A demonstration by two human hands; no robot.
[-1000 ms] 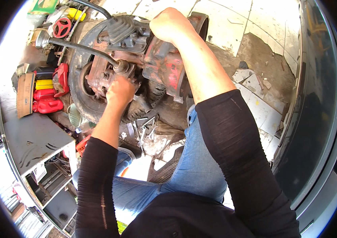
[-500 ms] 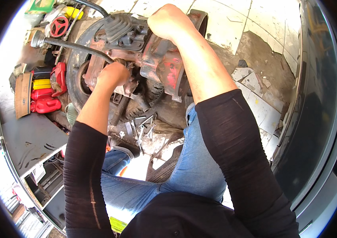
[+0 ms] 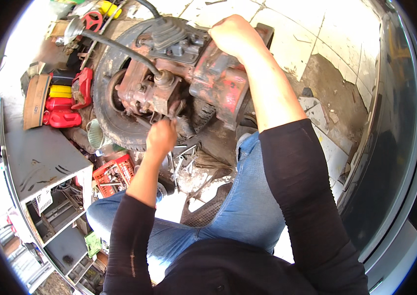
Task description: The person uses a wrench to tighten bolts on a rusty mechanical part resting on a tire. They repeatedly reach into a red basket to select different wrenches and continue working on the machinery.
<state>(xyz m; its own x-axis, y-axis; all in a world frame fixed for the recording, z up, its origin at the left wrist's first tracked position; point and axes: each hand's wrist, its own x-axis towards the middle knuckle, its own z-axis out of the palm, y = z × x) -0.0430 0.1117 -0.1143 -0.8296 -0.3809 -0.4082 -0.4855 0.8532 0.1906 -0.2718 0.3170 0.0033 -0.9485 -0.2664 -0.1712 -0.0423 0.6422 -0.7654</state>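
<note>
A rusty reddish-brown gearbox [image 3: 155,96] lies on a black tyre [image 3: 101,115]. A long gear lever [image 3: 120,48] with a round knob slants up and left from it, and a second lever rises from a rubber boot [image 3: 169,32]. My right hand [image 3: 235,35] is closed over the upper edge of the red-stained bell housing [image 3: 222,91], its fingertips hidden. Just below the gearbox's near side, my left hand [image 3: 162,137] is closed with curled fingers; whatever they hold is hidden. Several spanners [image 3: 178,167] lie on the floor close to it.
Red jerrycans [image 3: 64,118] stand at the left beside a cardboard piece [image 3: 37,102]. Nearer are a red crate [image 3: 114,173] of parts and a grey cabinet [image 3: 46,157]. A dark vehicle panel [image 3: 390,147] borders the right; broken tiles [image 3: 329,147] lie beside it.
My left hand has come down from the base of the long lever to the gearbox's lower near side. My right hand stays on the bell housing. The view has shifted, bringing the red crate into sight.
</note>
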